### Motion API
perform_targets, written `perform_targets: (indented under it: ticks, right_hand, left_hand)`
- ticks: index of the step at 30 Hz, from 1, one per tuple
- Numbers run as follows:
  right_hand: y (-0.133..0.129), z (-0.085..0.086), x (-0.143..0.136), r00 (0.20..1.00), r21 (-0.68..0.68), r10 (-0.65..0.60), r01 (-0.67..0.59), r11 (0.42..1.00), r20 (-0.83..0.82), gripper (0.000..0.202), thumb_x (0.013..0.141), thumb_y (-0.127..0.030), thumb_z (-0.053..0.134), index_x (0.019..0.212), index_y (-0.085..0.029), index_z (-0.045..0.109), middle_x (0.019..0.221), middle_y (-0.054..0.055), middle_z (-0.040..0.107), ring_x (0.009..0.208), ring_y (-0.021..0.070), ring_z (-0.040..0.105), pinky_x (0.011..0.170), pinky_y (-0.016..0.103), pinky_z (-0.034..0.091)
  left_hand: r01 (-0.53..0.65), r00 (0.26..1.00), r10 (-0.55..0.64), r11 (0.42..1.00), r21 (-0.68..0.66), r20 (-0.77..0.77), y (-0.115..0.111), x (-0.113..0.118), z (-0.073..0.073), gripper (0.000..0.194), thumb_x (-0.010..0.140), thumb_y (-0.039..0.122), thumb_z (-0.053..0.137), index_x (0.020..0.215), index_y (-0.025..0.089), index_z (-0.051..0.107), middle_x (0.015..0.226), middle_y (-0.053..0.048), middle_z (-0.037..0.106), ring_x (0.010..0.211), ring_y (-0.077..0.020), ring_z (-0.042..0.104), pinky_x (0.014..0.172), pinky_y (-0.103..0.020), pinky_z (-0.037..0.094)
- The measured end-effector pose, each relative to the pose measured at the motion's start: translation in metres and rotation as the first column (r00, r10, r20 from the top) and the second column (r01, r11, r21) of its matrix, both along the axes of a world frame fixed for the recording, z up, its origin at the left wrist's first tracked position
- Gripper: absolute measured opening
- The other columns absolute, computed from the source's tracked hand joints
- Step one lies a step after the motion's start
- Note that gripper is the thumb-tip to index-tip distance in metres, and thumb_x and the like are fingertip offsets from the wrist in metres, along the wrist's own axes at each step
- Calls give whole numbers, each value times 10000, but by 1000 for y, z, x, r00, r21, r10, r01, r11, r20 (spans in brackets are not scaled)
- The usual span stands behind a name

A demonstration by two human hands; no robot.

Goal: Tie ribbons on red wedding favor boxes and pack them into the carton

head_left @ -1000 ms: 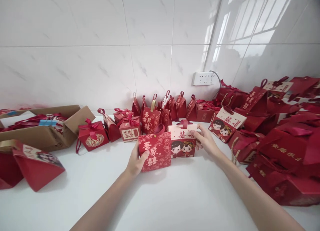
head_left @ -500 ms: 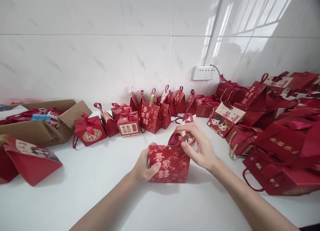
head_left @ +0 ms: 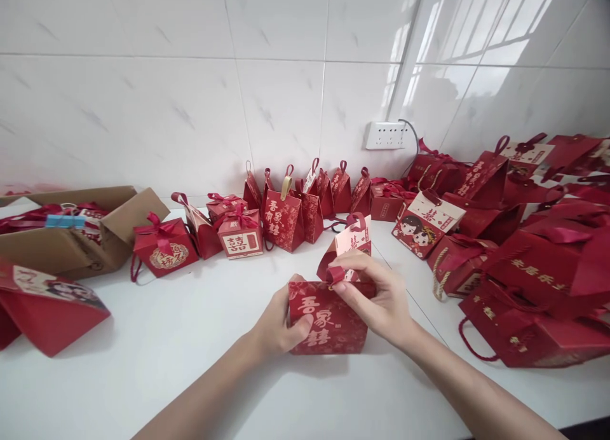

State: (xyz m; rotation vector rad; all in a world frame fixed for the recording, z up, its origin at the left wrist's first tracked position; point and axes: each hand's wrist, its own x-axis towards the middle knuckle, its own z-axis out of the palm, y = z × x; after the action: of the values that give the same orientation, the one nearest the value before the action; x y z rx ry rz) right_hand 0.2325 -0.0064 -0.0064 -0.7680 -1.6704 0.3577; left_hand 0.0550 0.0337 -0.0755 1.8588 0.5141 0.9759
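Note:
A red paper gift box (head_left: 345,332) with pale Chinese characters on its front stands on the white table in front of me. My left hand (head_left: 279,322) grips its left side, thumb on the printed front and fingers behind. With thumb and fingertips, my right hand (head_left: 384,300) pinches the dark red ribbon loop (head_left: 335,274) at the top edge. Right behind it stands a box with a cream face (head_left: 355,238) and its own ribbon loop, partly hidden by my right hand.
Several red gift boxes (head_left: 281,220) line the wall. A large pile of red boxes (head_left: 534,268) fills the right side. At left are an open cardboard carton (head_left: 109,240) and a tilted red box (head_left: 57,319). A white power strip (head_left: 387,136) is on the tiled wall.
My right hand has moved slightly down and left, and its fingers have closed on the ribbon loop. The box sits slightly further right and lower in view; the whole view has shifted a little.

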Motion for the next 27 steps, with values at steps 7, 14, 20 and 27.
perform_targets:
  ticks: [7,14,20,27]
  right_hand:
    - [1,-1,0,999,-171,29,-35,985,-36,62,805,-186,596,793,-195,656,766,20,726,670,139,674,605,241,549]
    - [-2,-8,-7,998,-120,-41,34,992,-57,101,792,-169,586,750,-199,673,719,20,726,614,132,661,539,233,537]
    - [-2,3,1,995,-175,-104,103,979,4,65,764,-258,656,724,-209,672,717,25,726,623,168,670,546,271,546]
    - [-85,-1,17,930,-301,358,-320,899,82,277,927,-448,373,1153,-442,534,1125,24,636,1101,228,581,835,411,540]
  left_hand:
    - [-6,1000,7,998,-63,12,0,0,-3,208,795,359,520,856,196,408,789,-13,431,685,-154,439,674,-313,435]
    - [-10,1000,10,999,-46,4,-1,1,-3,222,783,362,524,882,189,424,792,-13,440,703,-162,473,636,-295,431]
    - [-26,1000,27,1000,-11,12,0,1,-3,198,763,306,538,895,178,464,835,-25,465,724,-164,505,655,-296,457]
    - [-18,1000,18,1000,5,-7,2,-1,0,219,745,246,537,947,166,511,864,-49,539,765,-191,563,687,-307,477]
